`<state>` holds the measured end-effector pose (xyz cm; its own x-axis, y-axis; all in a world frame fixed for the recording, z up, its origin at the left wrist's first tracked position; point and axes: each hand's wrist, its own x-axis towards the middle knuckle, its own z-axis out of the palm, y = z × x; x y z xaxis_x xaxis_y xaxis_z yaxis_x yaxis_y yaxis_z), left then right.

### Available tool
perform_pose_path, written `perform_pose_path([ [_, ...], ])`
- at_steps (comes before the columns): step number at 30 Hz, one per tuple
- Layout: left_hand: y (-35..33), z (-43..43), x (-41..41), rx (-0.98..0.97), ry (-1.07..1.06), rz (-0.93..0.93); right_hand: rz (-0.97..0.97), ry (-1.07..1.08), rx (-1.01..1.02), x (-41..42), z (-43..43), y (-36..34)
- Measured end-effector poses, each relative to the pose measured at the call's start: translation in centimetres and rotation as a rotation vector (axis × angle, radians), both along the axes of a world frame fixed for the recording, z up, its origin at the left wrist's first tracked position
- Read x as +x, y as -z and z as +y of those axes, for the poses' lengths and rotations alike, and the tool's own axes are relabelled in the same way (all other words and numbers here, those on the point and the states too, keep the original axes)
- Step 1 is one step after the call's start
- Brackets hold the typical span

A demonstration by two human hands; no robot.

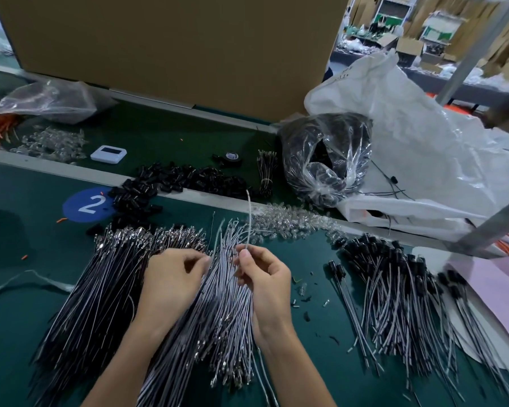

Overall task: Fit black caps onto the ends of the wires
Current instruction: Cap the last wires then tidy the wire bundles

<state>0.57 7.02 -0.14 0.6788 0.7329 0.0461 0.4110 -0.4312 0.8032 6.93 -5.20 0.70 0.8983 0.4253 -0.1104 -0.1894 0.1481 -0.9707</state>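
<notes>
Two hands, mine, amid heaped wires (100, 289): right hand (262, 277) around one grey wire (249, 218), left hand (171, 277) grip unclear, black caps (165, 177) beyond.

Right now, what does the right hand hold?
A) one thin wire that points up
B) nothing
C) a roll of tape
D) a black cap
A: the right hand pinches a single pale wire between thumb and fingers, and the wire rises straight up from them.
</notes>
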Motion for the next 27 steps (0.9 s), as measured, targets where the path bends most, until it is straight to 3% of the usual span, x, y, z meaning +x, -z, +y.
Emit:
perform_pose_path([
  [7, 1.4, -0.1, 0.1, 0.383, -0.051, 0.168, -0.014, 0.022, 0.314, 0.0, -1.6, -0.7],
  [10, 1.7, 0.3, 0.8, 0.377, -0.059, 0.262, -0.160, -0.037, 0.258, -0.2, -2.3, -0.8],
  [15, 1.4, 0.2, 0.7, 0.381, -0.080, 0.212, -0.306, -0.027, 0.123, -0.1, -2.9, -0.8],
  [17, 0.7, -0.1, 0.0, 0.274, -0.012, 0.006, -0.304, 0.021, 0.075, 0.4, -3.0, -0.8],
  [19, -0.8, -0.6, -0.9, -0.070, 0.220, -0.151, -0.292, 0.034, -0.001, 0.9, -3.0, -0.7],
  [20, -1.2, -1.2, -1.3, -0.201, 0.354, -0.140, -0.284, 0.036, -0.027, 1.1, -3.0, -0.7],
  [22, -0.6, -2.2, -2.1, -0.193, 0.473, -0.038, -0.274, 0.055, -0.044, 1.5, -3.0, -0.6],
  [24, 0.4, -2.6, -2.9, -0.105, 0.427, 0.005, -0.276, 0.096, -0.033, 1.5, -3.0, -0.8],
  [27, 1.2, -2.3, -4.0, -0.176, 0.436, 0.012, -0.271, 0.219, 0.056, 1.7, -3.0, -1.1],
])
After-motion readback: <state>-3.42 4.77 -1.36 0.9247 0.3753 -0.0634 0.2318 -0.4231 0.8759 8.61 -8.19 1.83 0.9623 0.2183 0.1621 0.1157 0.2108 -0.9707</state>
